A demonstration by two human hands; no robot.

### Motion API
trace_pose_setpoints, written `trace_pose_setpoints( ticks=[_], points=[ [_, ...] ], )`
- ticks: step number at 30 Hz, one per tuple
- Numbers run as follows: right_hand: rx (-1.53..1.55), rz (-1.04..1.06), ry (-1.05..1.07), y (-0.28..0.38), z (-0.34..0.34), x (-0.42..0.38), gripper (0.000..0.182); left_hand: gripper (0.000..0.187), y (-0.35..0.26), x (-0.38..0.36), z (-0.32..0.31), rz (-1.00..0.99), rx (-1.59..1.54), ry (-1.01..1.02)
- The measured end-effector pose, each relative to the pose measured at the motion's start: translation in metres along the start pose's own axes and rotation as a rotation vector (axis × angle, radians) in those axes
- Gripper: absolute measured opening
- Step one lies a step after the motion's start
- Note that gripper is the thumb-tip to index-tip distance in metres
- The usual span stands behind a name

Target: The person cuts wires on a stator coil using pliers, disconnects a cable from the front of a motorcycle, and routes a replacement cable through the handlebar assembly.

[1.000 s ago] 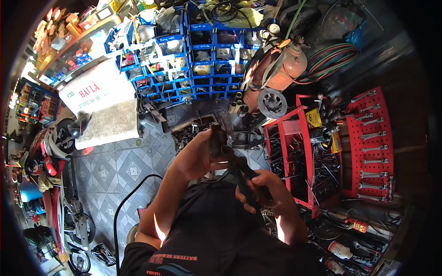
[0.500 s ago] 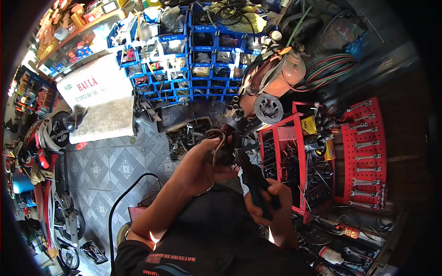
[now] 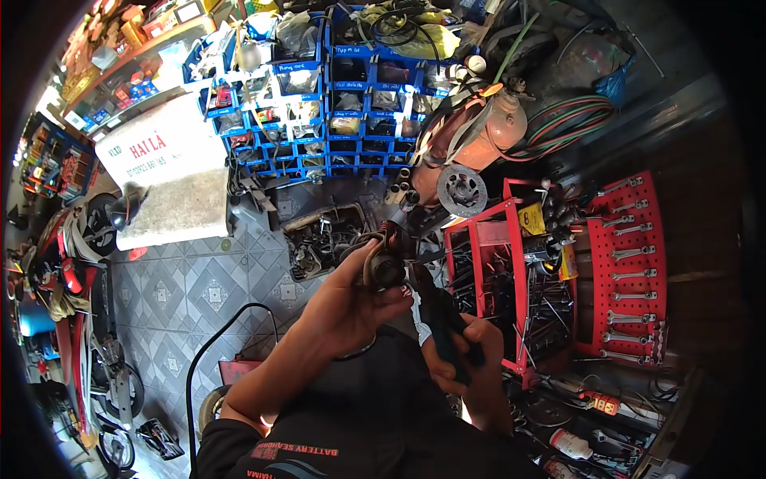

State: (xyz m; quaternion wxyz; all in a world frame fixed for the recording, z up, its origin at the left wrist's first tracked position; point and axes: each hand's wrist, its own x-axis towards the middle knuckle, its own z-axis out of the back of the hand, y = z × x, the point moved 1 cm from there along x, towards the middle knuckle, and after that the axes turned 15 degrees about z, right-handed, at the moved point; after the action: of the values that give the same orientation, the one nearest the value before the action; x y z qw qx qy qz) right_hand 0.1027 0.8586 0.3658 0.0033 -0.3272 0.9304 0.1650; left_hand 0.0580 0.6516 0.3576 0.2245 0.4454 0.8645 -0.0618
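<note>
My left hand is closed around a dark round metal part, with a curved metal band along its side and something reddish at its upper end. Dark-handled pliers are gripped in my right hand, fingers wrapped round the handles. Their jaws point up towards the part, close beside it; whether they touch it is too dark to tell. A pale strip with dark lettering shows alongside the pliers. Both hands are held in front of my dark apron.
Below lies a tray of greasy parts on the tiled floor. To the right stand a red tool rack and a red wrench board. Ahead are blue parts bins, an orange tank and a brake disc.
My left hand has turned slightly, so the round end of the part shows more. The pliers and right hand have shifted only a little. The view has moved slightly.
</note>
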Motion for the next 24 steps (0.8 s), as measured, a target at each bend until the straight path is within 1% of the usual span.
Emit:
trace_pose_setpoints(
  ticks=[3, 6, 9, 14, 18, 19, 21, 22, 24],
  points=[
    [-0.038, 0.017, -0.012, 0.0, -0.001, 0.0, 0.034, 0.03, -0.001, -0.001, 0.001, 0.008, -0.014, 0.015],
    [0.124, -0.003, 0.043, -0.001, -0.002, 0.004, 0.026, 0.03, -0.002, -0.001, 0.001, 0.021, -0.026, 0.058],
    [0.171, -0.016, 0.08, -0.002, 0.002, 0.005, 0.026, 0.03, -0.004, -0.003, -0.002, 0.043, -0.049, 0.077],
    [0.249, -0.018, 0.085, -0.003, 0.003, 0.006, 0.025, 0.032, -0.004, -0.003, -0.002, 0.012, -0.02, 0.067],
    [0.201, -0.005, 0.074, -0.005, 0.004, 0.006, 0.027, 0.03, -0.006, -0.005, -0.003, -0.03, 0.043, -0.005],
    [0.2, -0.005, 0.076, -0.006, 0.003, 0.005, 0.027, 0.029, -0.007, -0.008, -0.007, -0.121, 0.147, -0.064],
    [0.105, 0.04, 0.007, -0.009, 0.0, 0.002, 0.028, 0.027, -0.008, -0.014, -0.015, -0.303, 0.356, -0.183],
    [0.058, 0.062, -0.027, -0.01, -0.001, 0.001, 0.028, 0.027, -0.008, -0.014, -0.016, -0.304, 0.356, -0.182],
    [0.043, 0.064, -0.036, -0.009, -0.003, 0.0, 0.029, 0.028, -0.007, -0.014, -0.019, -0.441, 0.44, -0.187]
  ],
)
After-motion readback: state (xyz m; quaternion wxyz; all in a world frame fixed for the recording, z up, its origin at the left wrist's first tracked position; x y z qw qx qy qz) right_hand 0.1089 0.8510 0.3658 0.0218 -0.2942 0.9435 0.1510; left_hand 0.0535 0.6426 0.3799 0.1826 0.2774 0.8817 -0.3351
